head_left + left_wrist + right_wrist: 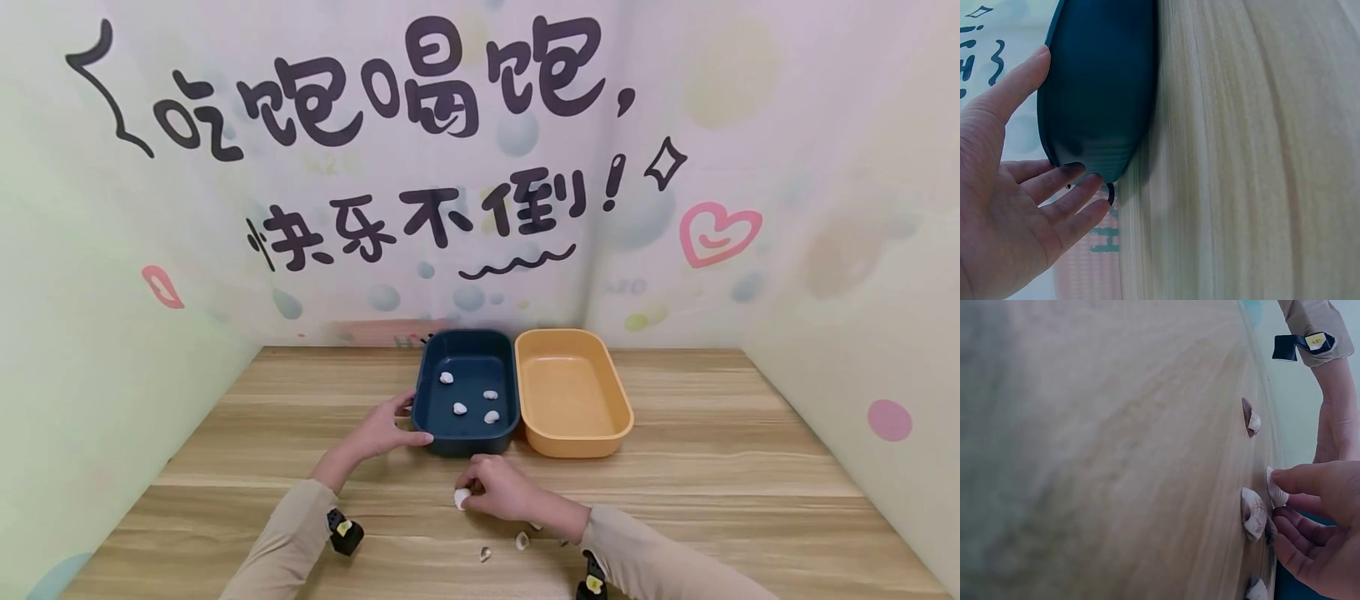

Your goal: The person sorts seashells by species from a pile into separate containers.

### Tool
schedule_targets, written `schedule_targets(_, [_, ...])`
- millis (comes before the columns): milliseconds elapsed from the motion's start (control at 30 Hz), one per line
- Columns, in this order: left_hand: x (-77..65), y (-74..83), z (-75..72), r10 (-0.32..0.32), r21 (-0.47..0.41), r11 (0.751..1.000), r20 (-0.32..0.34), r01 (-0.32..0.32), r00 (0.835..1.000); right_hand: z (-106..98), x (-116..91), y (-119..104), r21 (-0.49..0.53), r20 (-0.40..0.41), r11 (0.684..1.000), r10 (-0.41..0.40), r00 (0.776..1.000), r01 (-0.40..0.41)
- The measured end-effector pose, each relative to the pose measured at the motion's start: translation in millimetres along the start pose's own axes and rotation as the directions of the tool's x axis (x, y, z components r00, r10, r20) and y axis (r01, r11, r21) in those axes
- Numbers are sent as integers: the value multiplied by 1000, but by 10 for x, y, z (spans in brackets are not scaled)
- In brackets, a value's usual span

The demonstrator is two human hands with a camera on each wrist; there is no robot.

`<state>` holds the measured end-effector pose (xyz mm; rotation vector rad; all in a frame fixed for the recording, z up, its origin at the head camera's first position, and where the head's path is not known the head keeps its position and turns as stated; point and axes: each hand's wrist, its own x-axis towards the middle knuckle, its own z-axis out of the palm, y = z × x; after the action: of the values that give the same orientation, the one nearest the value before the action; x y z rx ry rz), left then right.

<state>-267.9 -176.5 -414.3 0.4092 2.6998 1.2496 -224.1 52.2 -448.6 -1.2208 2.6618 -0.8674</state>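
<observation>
Across the upper head view, the pale backdrop (225, 187) bears dark characters in two rows, 吃饱喝饱 (435, 50) above 快乐不倒! (435, 212), with a wavy underline (517, 264), a four-pointed star (666, 164) and, right of centre, a pink heart (716, 242). A faint 20 (636, 287) stands below the heart's left; an H (1105, 240) shows lower left in the left wrist view, also on the backdrop. Marks on a yellow label (1315, 342), upper right in the right wrist view, are unreadably small.
</observation>
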Motion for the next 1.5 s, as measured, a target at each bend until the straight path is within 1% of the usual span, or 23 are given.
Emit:
schedule_targets(333, [-7,18,-5,10,-7,1000,1,-10,1000,-9,3,-17,68,9,998,1,1000,-1])
schedule_targets(467, [-8,18,-2,17,-8,1000,2,-17,1000,-13,-3,-22,112,9,994,4,1000,-5])
schedule_targets(600, [-6,18,-3,15,-6,1000,-1,-15,1000,-26,-8,-27,157,9,987,12,1000,-14])
schedule_targets(700, [-4,17,-4,10,-2,1000,-3,-10,1000,-45,-15,-32,173,2,985,10,1000,-10])
schedule_targets(900, [-1,19,-8,5,-1,1000,-10,-5,1000,-133,-19,-61,169,-14,986,3,1000,-1])
schedule_targets(1233, [6,6,-8,10,-9,1000,-5,-10,1000,-397,1,-121,132,-34,990,-36,999,40])
schedule_targets(1500, [2,17,-7,3,-5,1000,0,-3,1000,-596,86,-141,86,-107,994,-56,993,66])
